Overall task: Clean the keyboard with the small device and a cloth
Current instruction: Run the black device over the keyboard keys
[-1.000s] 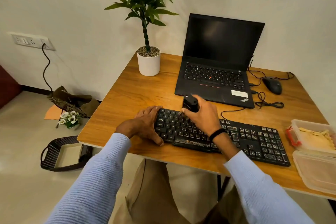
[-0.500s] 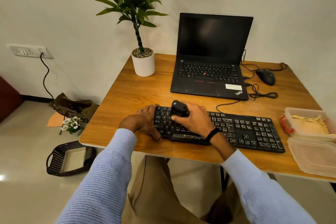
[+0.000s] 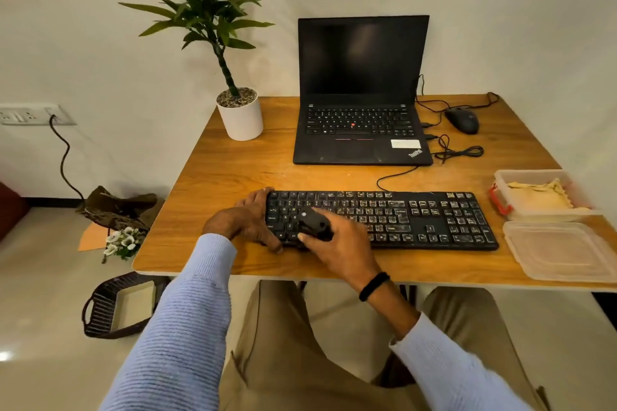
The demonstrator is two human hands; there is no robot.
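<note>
A dusty black keyboard lies along the front of the wooden table. My right hand grips a small black device and holds it on the keys at the keyboard's left end. My left hand grips the keyboard's left edge, thumb at the front, fingers along the side. A yellow cloth lies in an open clear plastic box at the table's right edge.
An open black laptop stands behind the keyboard, with a black mouse and loose cables to its right. A potted plant sits at the back left. The box's lid lies at the front right. A dark basket sits on the floor.
My right hand has slid the device from the keyboard's top left rows down toward its front rows. My left hand has stayed on the left edge. The camera has tilted.
</note>
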